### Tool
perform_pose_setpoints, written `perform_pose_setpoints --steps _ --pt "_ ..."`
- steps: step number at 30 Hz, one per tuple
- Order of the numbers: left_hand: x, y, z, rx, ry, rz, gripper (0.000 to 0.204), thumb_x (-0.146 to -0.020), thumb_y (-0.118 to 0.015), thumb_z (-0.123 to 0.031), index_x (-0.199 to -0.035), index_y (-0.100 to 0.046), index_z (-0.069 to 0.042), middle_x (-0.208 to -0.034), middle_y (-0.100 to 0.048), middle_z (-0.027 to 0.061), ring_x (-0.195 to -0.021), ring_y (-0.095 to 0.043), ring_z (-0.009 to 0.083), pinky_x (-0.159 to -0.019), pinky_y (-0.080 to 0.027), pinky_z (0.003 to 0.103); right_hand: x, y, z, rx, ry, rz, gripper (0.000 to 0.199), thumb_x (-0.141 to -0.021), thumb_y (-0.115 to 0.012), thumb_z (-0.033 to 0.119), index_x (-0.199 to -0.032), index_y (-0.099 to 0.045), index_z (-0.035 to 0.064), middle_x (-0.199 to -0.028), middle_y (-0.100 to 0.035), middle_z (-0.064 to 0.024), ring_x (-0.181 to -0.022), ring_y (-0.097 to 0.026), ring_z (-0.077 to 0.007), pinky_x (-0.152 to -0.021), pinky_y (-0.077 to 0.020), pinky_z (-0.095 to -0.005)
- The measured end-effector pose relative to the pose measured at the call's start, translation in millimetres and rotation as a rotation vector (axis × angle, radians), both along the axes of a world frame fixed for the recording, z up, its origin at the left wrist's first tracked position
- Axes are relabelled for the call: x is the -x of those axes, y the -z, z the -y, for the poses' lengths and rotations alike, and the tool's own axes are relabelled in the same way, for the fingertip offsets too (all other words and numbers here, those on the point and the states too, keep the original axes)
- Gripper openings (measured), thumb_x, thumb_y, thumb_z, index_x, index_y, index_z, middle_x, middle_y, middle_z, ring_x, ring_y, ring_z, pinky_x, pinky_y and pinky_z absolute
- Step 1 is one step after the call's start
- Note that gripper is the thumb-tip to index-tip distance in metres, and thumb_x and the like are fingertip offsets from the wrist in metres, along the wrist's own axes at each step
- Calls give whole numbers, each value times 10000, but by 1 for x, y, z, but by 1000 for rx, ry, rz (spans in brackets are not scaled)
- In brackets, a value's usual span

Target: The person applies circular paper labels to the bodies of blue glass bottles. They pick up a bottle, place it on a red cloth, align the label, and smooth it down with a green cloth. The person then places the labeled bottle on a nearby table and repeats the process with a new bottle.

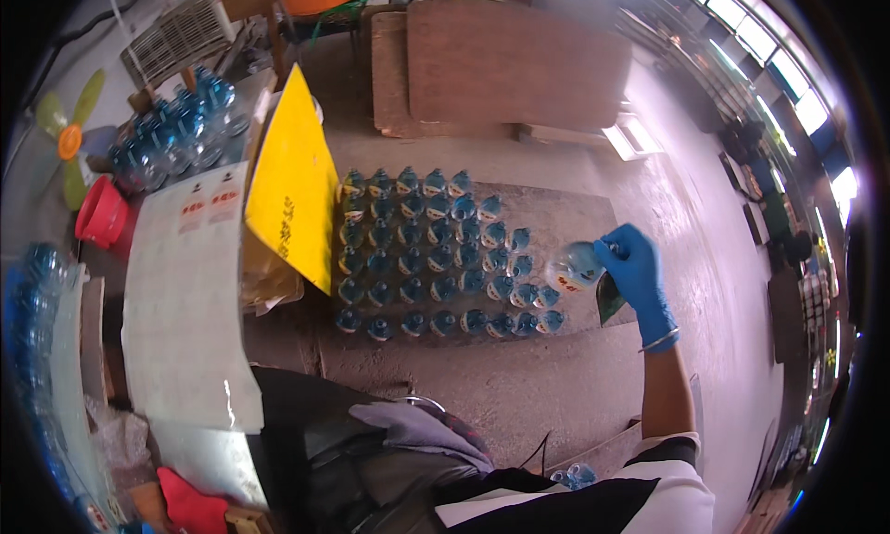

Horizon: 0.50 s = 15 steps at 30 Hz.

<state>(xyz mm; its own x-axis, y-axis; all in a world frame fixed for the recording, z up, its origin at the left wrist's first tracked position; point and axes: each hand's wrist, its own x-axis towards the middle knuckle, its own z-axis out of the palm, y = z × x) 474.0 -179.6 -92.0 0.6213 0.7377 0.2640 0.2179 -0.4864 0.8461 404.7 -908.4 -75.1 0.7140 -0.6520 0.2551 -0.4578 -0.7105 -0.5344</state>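
My right hand point(638, 273), in a blue glove, is closed on the narrow top of a round, clear blue glass bottle point(571, 267). The bottle is tilted, with a pale label bearing red print on its side. It hangs over the right part of a low, dark board point(575, 209). To its left, several rows of similar small blue bottles point(409, 233) stand on that board. A dark green piece point(609, 300) shows just below my hand; its kind is unclear. My left hand is out of view.
A yellow panel point(297, 182) stands left of the rows, beside a pale sheet point(181, 284). More blue bottles point(181, 131) crowd a surface at upper left, near a red pot point(102, 209) and a fan point(69, 142). Brown boards point(510, 61) lie at the far side.
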Motion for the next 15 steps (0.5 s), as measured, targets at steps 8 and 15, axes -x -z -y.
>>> perform_pose_setpoints --steps 8,15 --pt "5 -29 91 -344 109 -90 296 -755 -646 -105 -1028 -547 -48 -840 -545 111 -693 -538 247 -575 -483 310 37 211 168 46 357 -209 254 -735 -670 284 -775 -589 46 -755 -619 -164 -705 -607 -316 -641 -480 -371" --pt "-2 -43 161 61 13 -11 226 -866 -435 -258 -799 -559 -81 -546 -440 15 -426 -387 105 -364 -294 229 20 336 233 -66 395 -334 260 -746 -661 285 -822 -584 48 -822 -627 -186 -785 -599 -359 -688 -476 -405"
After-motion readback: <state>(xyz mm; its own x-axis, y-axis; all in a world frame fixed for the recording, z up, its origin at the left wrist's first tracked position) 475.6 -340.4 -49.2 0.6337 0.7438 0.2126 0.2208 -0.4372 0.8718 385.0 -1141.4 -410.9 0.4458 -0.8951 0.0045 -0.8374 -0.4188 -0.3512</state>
